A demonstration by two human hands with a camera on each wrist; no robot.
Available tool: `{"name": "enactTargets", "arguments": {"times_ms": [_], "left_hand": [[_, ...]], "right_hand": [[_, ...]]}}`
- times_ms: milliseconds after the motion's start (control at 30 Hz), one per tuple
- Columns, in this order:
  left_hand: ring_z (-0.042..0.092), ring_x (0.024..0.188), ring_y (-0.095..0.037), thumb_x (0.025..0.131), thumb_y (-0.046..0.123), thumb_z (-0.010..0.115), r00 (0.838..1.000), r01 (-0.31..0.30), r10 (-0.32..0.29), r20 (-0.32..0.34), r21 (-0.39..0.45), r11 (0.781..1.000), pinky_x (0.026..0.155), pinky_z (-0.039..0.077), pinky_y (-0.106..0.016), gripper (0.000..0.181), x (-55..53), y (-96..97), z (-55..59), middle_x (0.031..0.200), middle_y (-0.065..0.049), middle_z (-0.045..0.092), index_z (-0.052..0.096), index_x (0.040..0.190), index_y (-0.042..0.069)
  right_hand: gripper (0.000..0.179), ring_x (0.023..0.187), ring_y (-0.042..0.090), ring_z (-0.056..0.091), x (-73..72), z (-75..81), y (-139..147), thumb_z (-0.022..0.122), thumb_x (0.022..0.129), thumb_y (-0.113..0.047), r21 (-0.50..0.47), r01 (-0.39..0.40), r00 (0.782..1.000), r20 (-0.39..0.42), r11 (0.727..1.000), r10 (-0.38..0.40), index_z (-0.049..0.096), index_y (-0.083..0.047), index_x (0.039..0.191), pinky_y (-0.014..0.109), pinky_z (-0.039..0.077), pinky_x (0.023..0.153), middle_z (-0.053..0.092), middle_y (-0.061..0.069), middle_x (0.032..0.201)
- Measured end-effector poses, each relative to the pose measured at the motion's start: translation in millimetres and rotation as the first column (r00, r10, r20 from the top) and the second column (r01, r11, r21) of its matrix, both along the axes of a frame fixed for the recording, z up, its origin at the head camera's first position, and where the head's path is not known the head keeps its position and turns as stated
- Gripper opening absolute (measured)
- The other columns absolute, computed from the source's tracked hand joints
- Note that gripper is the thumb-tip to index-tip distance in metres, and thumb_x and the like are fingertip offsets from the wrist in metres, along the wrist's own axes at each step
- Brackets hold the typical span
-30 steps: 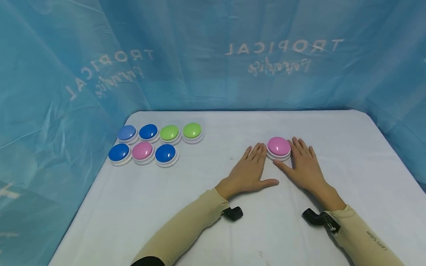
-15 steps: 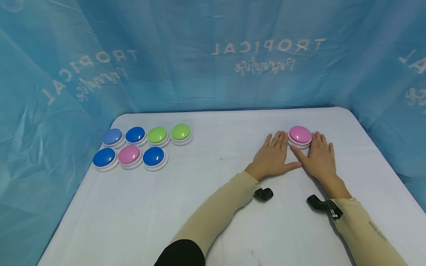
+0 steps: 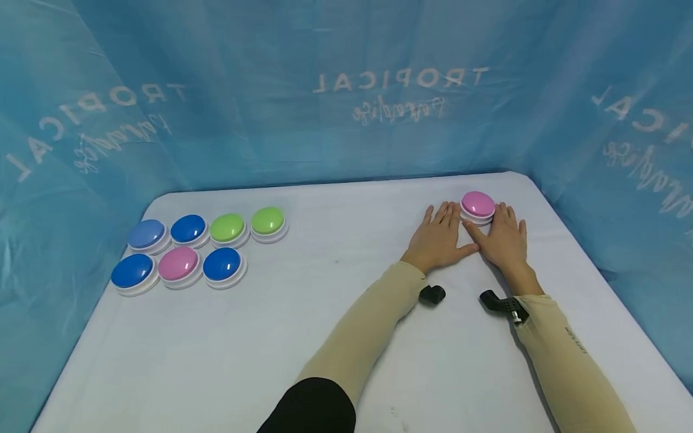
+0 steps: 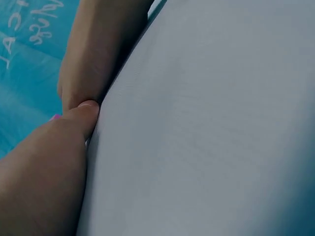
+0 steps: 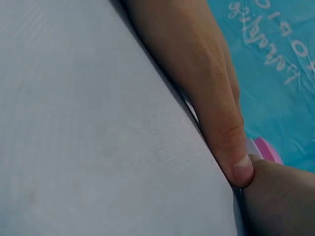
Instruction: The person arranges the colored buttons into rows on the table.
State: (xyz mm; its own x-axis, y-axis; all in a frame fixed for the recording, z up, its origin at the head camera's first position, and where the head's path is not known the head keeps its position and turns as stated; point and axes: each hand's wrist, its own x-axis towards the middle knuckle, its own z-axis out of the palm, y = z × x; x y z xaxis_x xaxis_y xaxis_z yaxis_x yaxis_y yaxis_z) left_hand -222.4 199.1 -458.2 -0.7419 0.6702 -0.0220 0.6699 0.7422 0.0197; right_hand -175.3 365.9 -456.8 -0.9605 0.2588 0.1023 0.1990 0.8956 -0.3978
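A pink push button (image 3: 478, 204) with a domed top and white round base stands near the far right of the table in the head view. My left hand (image 3: 437, 236) lies flat along its left side, fingers straight, fingertips against or very near the base. On the button's right, my right hand (image 3: 502, 237) rests with straight fingers, its thumb toward the base's near side. The left thumb reaches across to the right hand. In the right wrist view the button (image 5: 267, 150) is mostly hidden behind the hands; only a sliver of pink shows in the left wrist view.
Several more domed buttons stand in two rows at the left: a light blue one (image 3: 146, 234), a green one (image 3: 267, 221), another pink one (image 3: 178, 264) and dark blue ones. A blue printed curtain (image 3: 260, 132) borders the white table (image 3: 271, 361).
Both hands and the pink button between them have slid right and toward the table's far edge. The head view has turned right, so the rows of buttons appear further left.
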Motion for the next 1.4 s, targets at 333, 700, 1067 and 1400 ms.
{"name": "enactTargets", "arguments": {"times_ms": [333,700,1067,1400], "left_hand": [[-0.003,0.165,-0.016,0.098,0.084,0.021,1.000,0.021,-0.021,0.014,0.027,0.999,0.135,-0.002,-0.042,0.105,-3.3,-3.8,0.6,0.179,-0.003,0.001,-0.004,0.169,0.011],[0.004,0.166,-0.018,0.103,0.077,0.027,0.999,0.048,-0.049,0.014,0.070,0.996,0.135,0.001,-0.040,0.095,10.2,-33.6,1.8,0.179,-0.003,0.010,0.013,0.170,0.011],[0.001,0.166,-0.018,0.106,0.071,0.025,0.997,0.079,-0.081,0.020,0.078,0.994,0.135,-0.001,-0.040,0.089,35.6,-96.0,-0.8,0.179,-0.003,0.007,0.010,0.170,0.012],[0.004,0.166,-0.019,0.109,0.064,0.033,0.998,0.052,-0.055,0.023,0.106,0.993,0.135,0.002,-0.040,0.084,69.4,-181.2,0.4,0.178,-0.005,0.009,0.012,0.170,0.010]], "right_hand": [[0.104,0.159,0.052,0.014,-1.3,-3.7,-1.8,0.048,0.102,-0.066,0.011,0.025,1.000,-0.006,1.000,-0.025,0.016,0.012,0.162,0.071,0.005,0.127,0.019,0.038,0.167],[0.102,0.159,0.056,0.005,30.8,-4.2,-30.0,0.043,0.105,-0.059,0.071,0.087,0.995,0.051,0.994,-0.090,0.008,0.021,0.158,0.069,0.004,0.128,0.005,0.043,0.167],[0.096,0.158,0.057,0.003,64.5,-6.4,-89.1,0.040,0.109,-0.053,0.105,-0.022,0.999,0.032,0.994,0.019,0.007,0.024,0.156,0.068,0.005,0.129,0.002,0.044,0.166],[0.089,0.160,0.050,0.013,74.0,-6.8,-156.0,0.049,0.108,-0.048,0.143,-0.266,0.962,-0.018,0.953,0.272,0.019,0.018,0.159,0.065,0.012,0.129,0.015,0.037,0.169]]}}
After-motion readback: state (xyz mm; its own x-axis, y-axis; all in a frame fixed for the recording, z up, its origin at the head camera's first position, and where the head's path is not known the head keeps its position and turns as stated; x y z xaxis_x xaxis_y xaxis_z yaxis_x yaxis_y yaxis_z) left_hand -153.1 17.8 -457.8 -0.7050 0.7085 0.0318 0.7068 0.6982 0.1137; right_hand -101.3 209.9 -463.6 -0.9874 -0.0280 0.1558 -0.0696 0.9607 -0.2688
